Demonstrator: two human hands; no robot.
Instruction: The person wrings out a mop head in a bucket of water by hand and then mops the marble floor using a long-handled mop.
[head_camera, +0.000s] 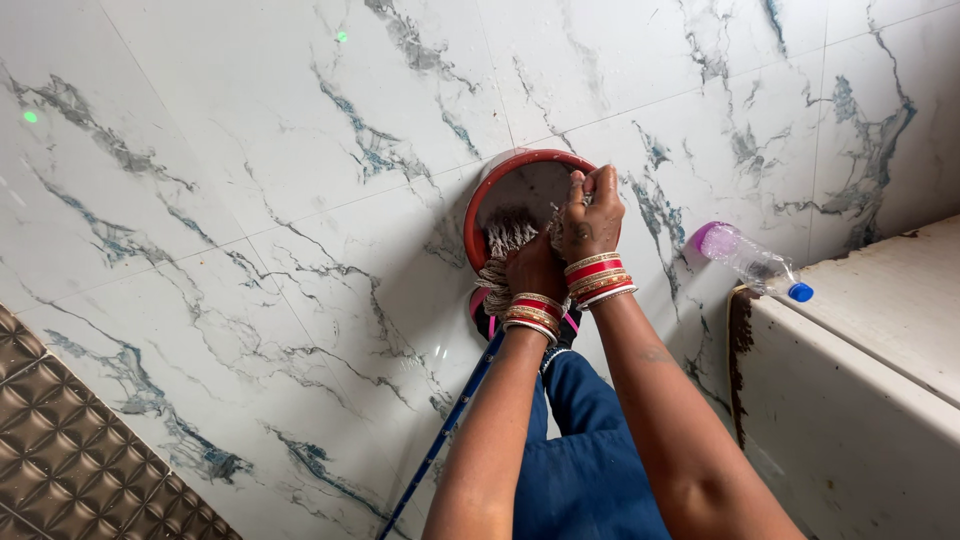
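1. Your left hand (533, 268) and right hand (592, 215) were close together at the middle of the view, both clamped on the wet mop strands (508, 245).
2. The strands hung over the red bucket (478, 215), which sat on the marble floor (250, 200) just at 12 o'clock from your hands.
3. Your right hand gripped the twisted strands above the bucket's rim; your left held them lower, nearer you.
4. The blue mop handle (450, 420) ran from the bucket toward 7 o'clock.
5. A plastic bottle (752, 262) with a blue cap lay at 3 o'clock, beside a white ledge (860, 400).
6. Patterned brown tiles (70, 450) lay at 8 o'clock.
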